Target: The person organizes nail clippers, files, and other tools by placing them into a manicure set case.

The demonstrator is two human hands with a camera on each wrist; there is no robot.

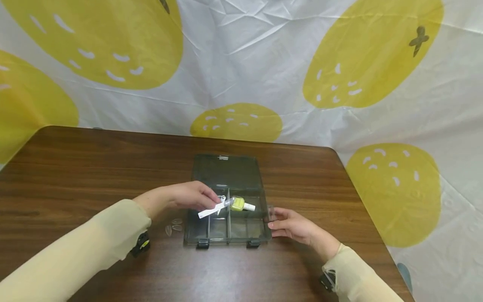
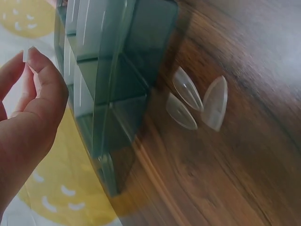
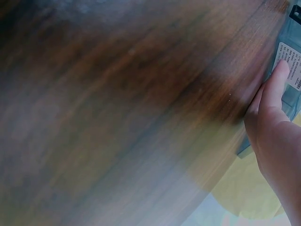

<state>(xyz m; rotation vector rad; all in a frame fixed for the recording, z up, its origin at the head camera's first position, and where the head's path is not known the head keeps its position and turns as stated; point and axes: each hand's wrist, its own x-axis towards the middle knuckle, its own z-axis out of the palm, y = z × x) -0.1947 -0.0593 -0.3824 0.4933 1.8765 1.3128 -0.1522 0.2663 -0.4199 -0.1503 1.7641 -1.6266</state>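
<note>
White strip (image 1: pixel 210 211): I read it as a nail file or similar flat tool, pinched between the fingertips of my left hand (image 1: pixel 187 196) and held over the left compartments of the open organiser box (image 1: pixel 227 241); the box sits at the middle of the counter (image 1: pixel 75 176), nearer its front edge; I judge the strip light, thin and somewhat flexible, best pinched flat near one end; a small yellow bottle (image 1: pixel 241 204) lies on its side in the box just right of the strip; my right hand (image 1: pixel 294 225) rests with straight, relaxed fingers against the box's right wall, grasping nothing; three clear nail tips (image 2: pixel 195 101) lie on the counter just left of the box; they look light and slippery.
</note>
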